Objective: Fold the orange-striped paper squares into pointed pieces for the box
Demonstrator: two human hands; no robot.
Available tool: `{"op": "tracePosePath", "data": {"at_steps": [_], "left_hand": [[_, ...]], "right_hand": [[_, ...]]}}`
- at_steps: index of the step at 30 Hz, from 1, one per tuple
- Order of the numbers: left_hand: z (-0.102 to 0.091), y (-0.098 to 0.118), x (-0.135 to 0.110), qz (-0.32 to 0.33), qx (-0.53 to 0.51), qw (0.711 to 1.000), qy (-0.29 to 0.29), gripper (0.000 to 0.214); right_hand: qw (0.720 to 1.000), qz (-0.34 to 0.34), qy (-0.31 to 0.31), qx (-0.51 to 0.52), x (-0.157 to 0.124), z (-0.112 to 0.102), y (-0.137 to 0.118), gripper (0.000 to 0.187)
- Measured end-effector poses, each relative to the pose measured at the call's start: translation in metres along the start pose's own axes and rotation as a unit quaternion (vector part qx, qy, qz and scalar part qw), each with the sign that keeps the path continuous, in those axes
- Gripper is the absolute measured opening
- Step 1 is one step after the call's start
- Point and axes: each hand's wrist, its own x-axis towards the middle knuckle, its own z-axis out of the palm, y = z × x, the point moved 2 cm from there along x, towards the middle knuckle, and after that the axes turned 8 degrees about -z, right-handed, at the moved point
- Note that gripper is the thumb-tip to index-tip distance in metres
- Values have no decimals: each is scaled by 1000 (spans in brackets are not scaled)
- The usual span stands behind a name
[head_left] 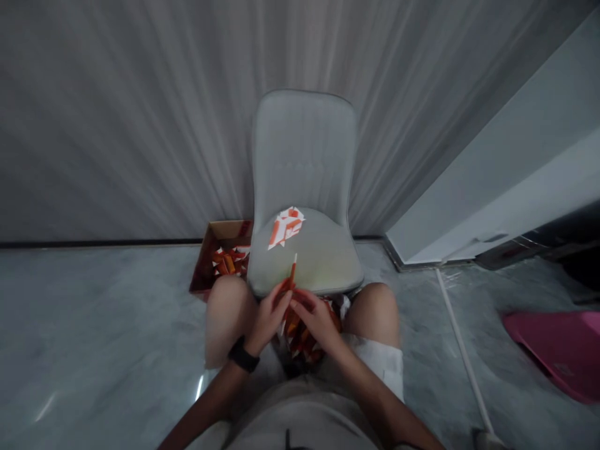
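My left hand and my right hand meet over the front edge of a grey chair seat. Between their fingertips they hold a narrow folded strip of red-orange paper with a white tip, which points up and away from me. On the seat lies a small group of folded white-and-orange paper pieces. Below my hands, between my knees, sits a pile of orange and red folded pieces, partly covered by my hands and wrists. The exact finger grip is blurred.
A cardboard box with more orange and white pieces stands on the floor left of the chair. Behind the chair hangs a grey curtain. At the right are a white pole and a pink dustpan-like object.
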Motion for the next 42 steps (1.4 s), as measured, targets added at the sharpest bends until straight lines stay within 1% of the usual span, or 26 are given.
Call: {"op": "tracePosePath", "data": {"at_steps": [3,5,11,15,20,23,26,28,30,33,37,40,42], "left_hand": [[2,2,-4,25,52,998,-1,51],[3,2,-7,39,68,997,-6,52],[3,3,-19,59,113,991,-30,51],[-5,1,-23,79,149,984,-57,50],[-26,-2,-17,109,196,972,-75,48],[-36,6,-12,131,229,961,-77,48],[-42,18,-12,152,255,951,-83,50],[-45,23,-13,154,260,950,-83,50],[-47,25,-16,151,257,951,-81,50],[-50,20,-21,143,252,953,-89,51],[-53,11,-26,132,250,955,-88,50],[-53,7,-27,128,262,953,-84,51],[-52,7,-27,126,275,949,-92,53]], "right_hand": [[998,26,-13,59,0,0,2,49],[996,41,-6,76,-2,-1,1,52],[990,83,12,112,-10,-2,-5,56],[986,109,25,122,-11,0,0,53],[991,91,28,96,0,12,6,42],[993,80,30,79,9,20,4,40],[995,80,18,58,15,25,1,41],[996,79,3,50,16,28,2,42],[996,72,-7,45,15,30,7,44],[998,61,-21,28,10,32,16,43],[997,30,-64,-39,4,31,18,36],[984,1,-120,-133,2,29,11,30],[974,-11,-140,-177,2,28,6,28]]}}
